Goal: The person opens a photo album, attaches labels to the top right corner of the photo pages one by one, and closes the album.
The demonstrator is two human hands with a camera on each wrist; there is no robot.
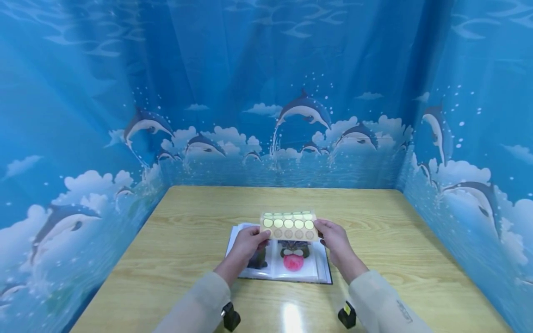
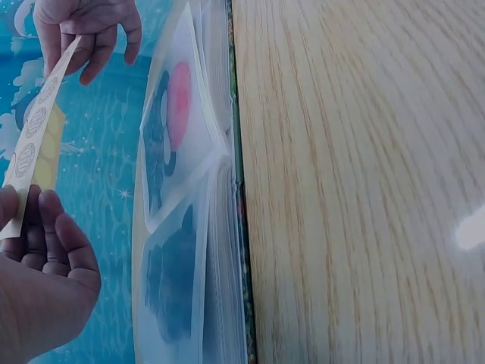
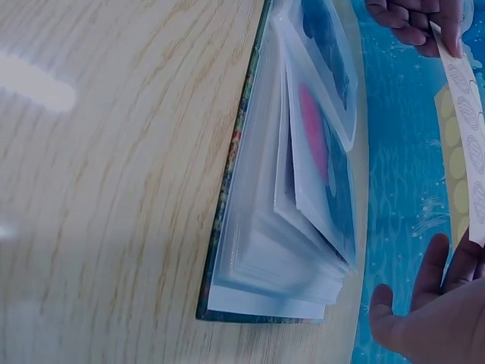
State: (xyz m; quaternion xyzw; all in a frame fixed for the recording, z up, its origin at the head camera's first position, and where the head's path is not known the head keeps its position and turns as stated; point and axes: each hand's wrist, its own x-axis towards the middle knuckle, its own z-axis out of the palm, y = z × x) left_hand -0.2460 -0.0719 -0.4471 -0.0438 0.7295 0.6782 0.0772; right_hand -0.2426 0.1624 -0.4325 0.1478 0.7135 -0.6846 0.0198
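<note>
A sheet of round stickers [image 1: 288,225] is held up level between both hands, above an open photo album [image 1: 275,273]. My left hand [image 1: 249,241] pinches the sheet's left end, thumb on the front and fingers behind. At the other end my right hand [image 1: 334,237] pinches it the same way. Pale yellow circles fill its upper rows, and the bottom row is plain beige. In the left wrist view the sheet [image 2: 34,140] is seen nearly edge-on, folded or bent along its length. The album's clear sleeves hold pictures, one a cat picture [image 1: 294,254] with a pink round shape.
Both hands work over a wood-grain table [image 1: 175,259]. A blue curtain [image 1: 233,92] printed with dolphins and clouds surrounds it at the back and sides. Dark devices [image 1: 230,317] are worn at the wrists. The album's pages [image 3: 265,250] fan up thickly from its cover.
</note>
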